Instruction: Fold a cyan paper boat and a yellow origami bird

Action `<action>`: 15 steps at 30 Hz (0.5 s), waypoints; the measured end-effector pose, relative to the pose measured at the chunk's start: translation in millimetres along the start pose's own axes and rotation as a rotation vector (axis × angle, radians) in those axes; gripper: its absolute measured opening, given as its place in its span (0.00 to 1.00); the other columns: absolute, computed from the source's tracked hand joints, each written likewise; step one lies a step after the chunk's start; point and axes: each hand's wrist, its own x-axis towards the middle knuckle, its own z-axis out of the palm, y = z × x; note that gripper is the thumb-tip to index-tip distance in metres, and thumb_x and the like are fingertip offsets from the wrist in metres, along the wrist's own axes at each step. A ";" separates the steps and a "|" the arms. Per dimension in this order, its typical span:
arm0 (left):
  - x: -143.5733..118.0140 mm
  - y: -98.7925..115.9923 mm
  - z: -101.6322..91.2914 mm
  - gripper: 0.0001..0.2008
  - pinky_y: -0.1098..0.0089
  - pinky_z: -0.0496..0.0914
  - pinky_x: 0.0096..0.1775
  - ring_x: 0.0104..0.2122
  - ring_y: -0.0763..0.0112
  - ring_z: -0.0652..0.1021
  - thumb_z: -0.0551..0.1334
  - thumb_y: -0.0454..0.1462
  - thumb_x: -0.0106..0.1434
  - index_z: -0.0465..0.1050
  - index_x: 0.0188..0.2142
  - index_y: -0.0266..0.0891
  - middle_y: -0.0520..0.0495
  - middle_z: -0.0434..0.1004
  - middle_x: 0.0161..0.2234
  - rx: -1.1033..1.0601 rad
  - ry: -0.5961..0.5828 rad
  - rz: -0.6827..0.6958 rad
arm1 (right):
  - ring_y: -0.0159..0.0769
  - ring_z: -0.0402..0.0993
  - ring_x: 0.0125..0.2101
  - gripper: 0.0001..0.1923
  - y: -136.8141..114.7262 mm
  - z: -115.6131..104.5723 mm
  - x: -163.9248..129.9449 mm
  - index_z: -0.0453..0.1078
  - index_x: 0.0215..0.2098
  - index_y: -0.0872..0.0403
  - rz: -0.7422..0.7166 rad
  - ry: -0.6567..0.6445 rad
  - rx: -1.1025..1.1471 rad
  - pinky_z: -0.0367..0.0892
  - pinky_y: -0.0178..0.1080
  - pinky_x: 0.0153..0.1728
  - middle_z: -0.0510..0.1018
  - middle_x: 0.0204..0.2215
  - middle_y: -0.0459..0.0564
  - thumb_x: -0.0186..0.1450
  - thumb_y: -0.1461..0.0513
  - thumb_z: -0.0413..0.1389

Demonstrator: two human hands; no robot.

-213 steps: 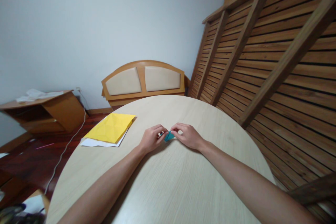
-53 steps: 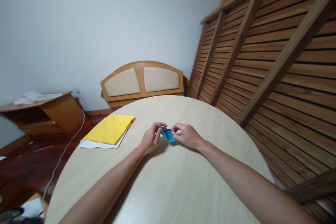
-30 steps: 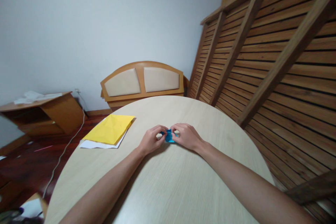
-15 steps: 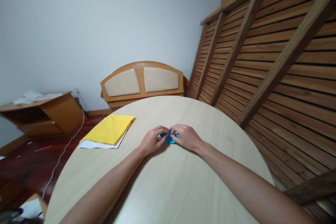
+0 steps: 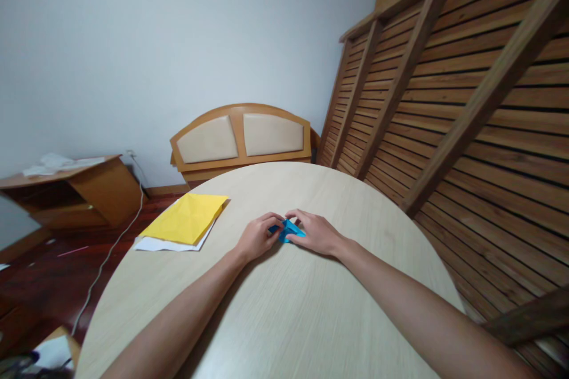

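Note:
A small piece of folded blue paper [image 5: 291, 230] lies on the round table between my two hands. My left hand [image 5: 259, 237] is closed on its left side, thumb below and fingers curled above. On the other side my right hand [image 5: 317, 232] has its thumb on the lower right part of the paper, with the index finger bent over the top edge. Parts of the folds are hidden by my fingers. The exact shape of the folded paper is too small to make out.
A creased yellow sheet [image 5: 186, 219] rests over white paper [image 5: 166, 245] on the left of the pale round table [image 5: 284, 320]. Beyond stands a wooden headboard [image 5: 240, 137]. Wooden slats [image 5: 444, 89] lean on the right. A cable [image 5: 111, 249] runs across the floor.
My right fingers have lifted and spread slightly away from my left hand, so more of the blue paper shows. The left hand stays almost still.

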 end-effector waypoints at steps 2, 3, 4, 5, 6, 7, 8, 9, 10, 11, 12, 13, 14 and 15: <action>0.2 0.5 -0.6 0.07 0.67 0.73 0.45 0.43 0.66 0.79 0.60 0.30 0.63 0.74 0.38 0.40 0.44 0.78 0.44 -0.002 -0.002 0.002 | 0.38 0.77 0.40 0.24 1.2 0.4 -0.2 0.66 0.53 0.50 0.011 0.001 0.015 0.66 0.38 0.40 0.79 0.45 0.49 0.59 0.60 0.63; 0.4 0.8 -1.0 0.07 0.67 0.73 0.45 0.42 0.67 0.79 0.60 0.30 0.63 0.75 0.38 0.40 0.44 0.78 0.44 -0.001 -0.005 0.003 | 0.38 0.77 0.39 0.23 1.9 0.5 -0.1 0.67 0.52 0.50 0.011 0.003 0.017 0.66 0.38 0.40 0.79 0.44 0.49 0.60 0.60 0.63; 0.6 1.1 -1.4 0.07 0.67 0.73 0.44 0.42 0.67 0.79 0.60 0.30 0.63 0.75 0.38 0.40 0.44 0.78 0.44 0.001 -0.009 0.004 | 0.37 0.77 0.39 0.20 2.5 0.5 0.1 0.68 0.50 0.50 0.005 0.007 0.016 0.66 0.37 0.40 0.79 0.42 0.48 0.60 0.61 0.62; 0.7 1.4 -1.8 0.07 0.67 0.73 0.44 0.41 0.67 0.79 0.60 0.30 0.63 0.75 0.38 0.40 0.44 0.78 0.44 0.003 -0.011 0.005 | 0.36 0.76 0.38 0.17 3.1 0.4 0.3 0.69 0.48 0.50 -0.009 0.011 0.015 0.66 0.37 0.40 0.80 0.41 0.48 0.61 0.62 0.61; 0.9 1.6 -2.1 0.07 0.67 0.73 0.44 0.41 0.67 0.79 0.60 0.30 0.63 0.75 0.38 0.40 0.44 0.78 0.43 0.005 -0.012 0.005 | 0.36 0.76 0.38 0.12 3.6 0.3 0.6 0.71 0.45 0.50 -0.030 0.016 0.014 0.66 0.37 0.40 0.80 0.40 0.47 0.61 0.63 0.60; 1.0 1.9 -2.3 0.06 0.68 0.73 0.43 0.41 0.67 0.79 0.60 0.31 0.63 0.75 0.38 0.40 0.44 0.78 0.43 0.007 -0.012 0.004 | 0.35 0.76 0.39 0.08 4.0 0.2 0.8 0.72 0.41 0.50 -0.054 0.021 0.014 0.66 0.37 0.41 0.80 0.40 0.47 0.62 0.64 0.59; 1.0 2.1 -2.5 0.06 0.68 0.73 0.43 0.40 0.68 0.79 0.60 0.31 0.63 0.75 0.37 0.40 0.44 0.78 0.43 0.009 -0.013 0.003 | 0.35 0.76 0.39 0.05 4.4 0.1 1.1 0.72 0.38 0.51 -0.076 0.026 0.015 0.66 0.36 0.42 0.79 0.40 0.47 0.63 0.64 0.58; 1.0 2.2 -2.5 0.06 0.68 0.73 0.43 0.40 0.68 0.79 0.60 0.31 0.64 0.75 0.37 0.40 0.44 0.78 0.44 0.011 -0.014 0.001 | 0.35 0.75 0.40 0.03 4.7 0.0 1.3 0.73 0.36 0.51 -0.092 0.029 0.017 0.66 0.36 0.42 0.79 0.40 0.47 0.64 0.64 0.58; 1.0 2.3 -2.5 0.06 0.69 0.73 0.43 0.40 0.68 0.79 0.60 0.31 0.64 0.75 0.37 0.40 0.45 0.78 0.44 0.013 -0.016 0.001 | 0.35 0.75 0.40 0.03 4.8 0.1 1.5 0.73 0.35 0.51 -0.101 0.032 0.018 0.66 0.36 0.43 0.79 0.41 0.47 0.64 0.64 0.58; 0.9 2.4 -2.5 0.06 0.69 0.73 0.43 0.40 0.69 0.79 0.60 0.31 0.64 0.76 0.37 0.40 0.45 0.78 0.44 0.016 -0.020 0.001 | 0.35 0.75 0.40 0.02 4.9 0.1 1.6 0.73 0.35 0.51 -0.102 0.034 0.017 0.66 0.36 0.43 0.80 0.40 0.47 0.65 0.64 0.58; 0.8 2.3 -2.4 0.06 0.70 0.73 0.42 0.40 0.69 0.79 0.60 0.32 0.65 0.76 0.37 0.40 0.45 0.78 0.44 0.019 -0.024 0.001 | 0.35 0.76 0.40 0.03 4.8 0.2 1.7 0.73 0.35 0.51 -0.101 0.037 0.015 0.66 0.36 0.43 0.80 0.40 0.47 0.65 0.64 0.58; 0.6 2.2 -2.4 0.06 0.70 0.73 0.42 0.40 0.69 0.79 0.60 0.32 0.65 0.76 0.37 0.41 0.45 0.78 0.44 0.021 -0.028 -0.001 | 0.35 0.76 0.41 0.02 4.6 0.2 1.8 0.74 0.35 0.51 -0.102 0.037 0.012 0.66 0.36 0.43 0.80 0.41 0.47 0.65 0.64 0.58; 0.5 2.1 -2.4 0.06 0.70 0.73 0.42 0.39 0.70 0.79 0.59 0.32 0.65 0.76 0.37 0.41 0.45 0.78 0.44 0.023 -0.032 -0.003 | 0.35 0.76 0.41 0.02 4.2 0.2 1.9 0.74 0.35 0.51 -0.105 0.035 0.007 0.66 0.36 0.43 0.80 0.41 0.47 0.65 0.64 0.58; 0.3 2.0 -2.3 0.07 0.71 0.73 0.41 0.39 0.70 0.79 0.59 0.32 0.65 0.76 0.38 0.41 0.46 0.78 0.44 0.025 -0.036 -0.005 | 0.35 0.76 0.41 0.02 3.8 0.0 1.9 0.74 0.35 0.51 -0.107 0.032 0.001 0.66 0.36 0.43 0.80 0.41 0.47 0.65 0.64 0.58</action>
